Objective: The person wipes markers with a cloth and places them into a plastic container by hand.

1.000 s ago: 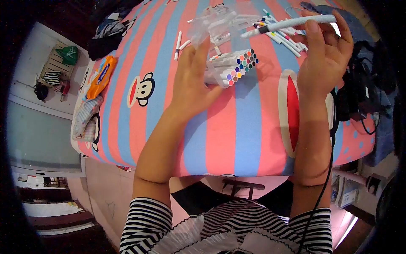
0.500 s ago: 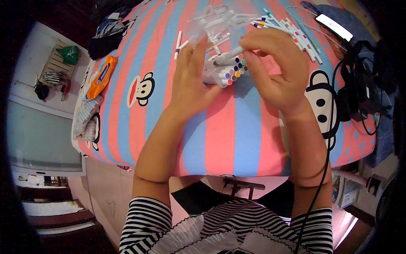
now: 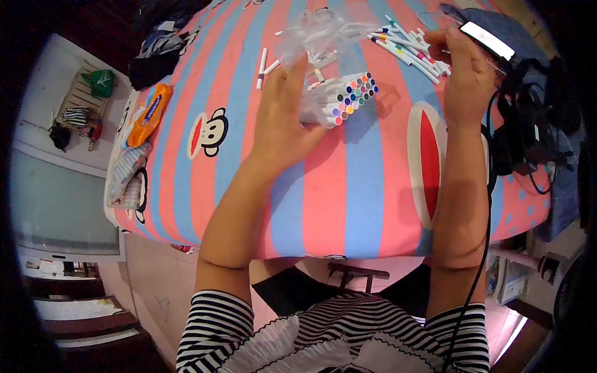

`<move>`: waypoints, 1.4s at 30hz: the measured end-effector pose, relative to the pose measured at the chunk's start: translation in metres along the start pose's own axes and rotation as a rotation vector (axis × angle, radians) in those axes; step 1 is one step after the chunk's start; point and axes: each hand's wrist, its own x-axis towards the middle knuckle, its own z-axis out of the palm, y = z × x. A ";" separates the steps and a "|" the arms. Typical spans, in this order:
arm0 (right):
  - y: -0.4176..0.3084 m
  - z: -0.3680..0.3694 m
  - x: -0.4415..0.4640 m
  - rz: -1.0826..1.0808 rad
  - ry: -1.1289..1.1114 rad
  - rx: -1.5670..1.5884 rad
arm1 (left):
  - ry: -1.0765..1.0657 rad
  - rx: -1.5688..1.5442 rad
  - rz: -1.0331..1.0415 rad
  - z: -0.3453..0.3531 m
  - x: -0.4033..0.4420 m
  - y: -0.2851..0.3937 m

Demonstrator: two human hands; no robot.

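My left hand (image 3: pixel 283 118) is closed around a clear plastic sleeve (image 3: pixel 316 105) packed with white markers. Their round ends in many colours (image 3: pixel 354 96) face right, stacked in rows. Farther right, my right hand (image 3: pixel 463 78) is over the edge of a loose pile of white markers (image 3: pixel 407 50) with coloured bands. Its fingers are bent down toward them, and the fingertips are partly hidden, so a grip on any marker cannot be made out. Beyond my left hand, crumpled clear plastic (image 3: pixel 323 31) lies over more loose markers, and two markers (image 3: pixel 262 68) lie to its left.
A striped pink and blue bedspread (image 3: pixel 323 205) lies under everything. A lit phone (image 3: pixel 488 40) and black cables (image 3: pixel 528 124) are at the right. An orange packet (image 3: pixel 149 115) and dark clothing (image 3: pixel 158 53) lie along the left side.
My right hand has moved right, from beside the packed markers to the loose pile. Several markers in that pile have shifted left. My left hand has stayed on the sleeve.
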 end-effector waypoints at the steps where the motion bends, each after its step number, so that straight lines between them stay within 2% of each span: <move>1: -0.002 0.003 -0.001 0.002 -0.027 0.012 | -0.017 -0.004 -0.014 -0.001 0.000 0.000; 3: -0.007 0.010 -0.006 0.011 -0.080 0.034 | -0.007 0.010 -0.001 -0.001 0.000 0.000; 6: -0.014 0.016 -0.011 0.292 -0.265 0.212 | 0.016 -0.011 0.028 0.002 0.000 -0.003; 8: -0.036 0.022 -0.019 0.513 -0.570 0.610 | 0.020 -0.043 0.026 0.002 -0.002 -0.007; 9: -0.042 0.030 -0.033 0.410 -0.755 0.804 | 0.011 -0.065 0.013 0.002 -0.004 -0.008; 11: -0.095 0.041 -0.063 0.562 -1.127 1.118 | 0.003 -0.049 0.003 -0.001 -0.003 -0.007; 13: -0.130 0.053 -0.091 0.739 -1.404 1.366 | -0.005 0.006 -0.003 -0.002 0.000 -0.004; 14: -0.133 0.058 -0.106 0.698 -1.586 1.531 | 0.041 -0.038 0.002 0.000 0.000 -0.004; 16: -0.151 0.053 -0.134 0.855 -1.510 1.661 | 0.053 -0.031 0.073 -0.004 0.001 -0.008; 18: -0.153 0.052 -0.140 0.965 -1.532 1.728 | 0.050 -0.027 0.121 -0.014 0.004 -0.009; 21: -0.145 0.037 -0.138 1.081 -1.599 1.732 | -0.003 -0.048 0.122 -0.026 0.008 -0.001; 23: -0.146 0.032 -0.135 1.152 -1.553 1.732 | -0.047 -0.012 0.062 -0.034 0.006 0.005; 24: -0.148 0.031 -0.133 1.183 -1.526 1.710 | -0.004 0.008 0.111 -0.037 0.007 0.009; 26: -0.161 0.038 -0.131 1.159 -1.446 1.622 | 0.067 0.042 0.226 -0.045 0.012 0.011; 29: -0.170 0.042 -0.137 1.035 -1.369 1.613 | 0.040 -0.161 0.094 -0.049 0.012 0.014; 31: -0.153 0.047 -0.149 0.982 -1.402 1.716 | 0.011 0.019 0.139 -0.047 0.009 0.009; 32: -0.148 0.048 -0.150 1.013 -1.451 1.756 | -0.004 0.113 0.163 -0.049 0.009 0.006; 34: -0.144 0.049 -0.145 1.133 -1.551 1.789 | 0.020 -0.011 0.121 -0.049 0.010 0.004; 36: -0.149 0.049 -0.145 1.101 -1.477 1.794 | 0.015 -0.106 0.087 -0.043 0.012 0.005; 37: -0.156 0.057 -0.152 0.987 -1.374 1.799 | 0.008 -0.117 0.064 -0.042 0.011 0.005; 38: -0.158 0.058 -0.150 0.979 -1.360 1.793 | 0.003 -0.124 0.036 -0.043 0.010 0.005; 39: -0.160 0.059 -0.149 0.972 -1.347 1.787 | -0.041 -0.053 0.039 -0.044 0.009 0.006; 42: -0.155 0.048 -0.133 1.150 -1.484 1.759 | -0.144 0.126 0.048 -0.050 0.010 0.005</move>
